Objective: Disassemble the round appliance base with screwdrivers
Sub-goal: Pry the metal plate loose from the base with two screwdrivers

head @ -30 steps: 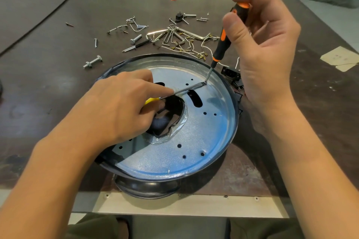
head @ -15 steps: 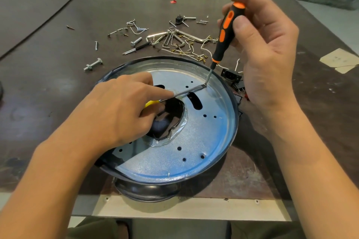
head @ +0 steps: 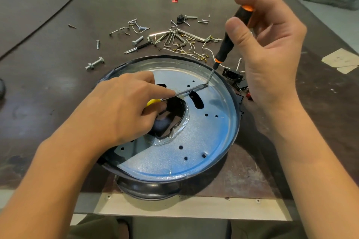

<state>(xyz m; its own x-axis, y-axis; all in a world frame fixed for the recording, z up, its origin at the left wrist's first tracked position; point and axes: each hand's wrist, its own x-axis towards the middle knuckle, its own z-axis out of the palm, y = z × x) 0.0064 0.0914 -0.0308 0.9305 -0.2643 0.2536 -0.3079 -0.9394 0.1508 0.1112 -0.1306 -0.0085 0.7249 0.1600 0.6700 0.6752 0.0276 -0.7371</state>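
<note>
The round appliance base [head: 194, 153], a shallow silvery metal pan with several holes and a jagged middle opening, sits at the table's near edge. My left hand [head: 120, 108] rests on its left part and grips a yellow-handled screwdriver [head: 186, 91], whose shaft lies flat towards the pan's far right. My right hand [head: 270, 50] holds a black-and-orange screwdriver [head: 227, 44] by thumb and fingers, nearly upright. Its tip meets the other tool's tip on the pan floor near the far right rim.
Loose screws, bolts, hex keys and bits of wire [head: 174, 39] are scattered behind the pan. A long bolt [head: 94, 63] lies to the far left. A black socket part [head: 232, 74] sits beside the pan's right rim. Paper scraps [head: 342, 60] lie at the right.
My right hand's fingers have shifted round the orange-and-black handle, which has turned a little. The two tool tips stay at the same spot. My left hand has hardly moved.
</note>
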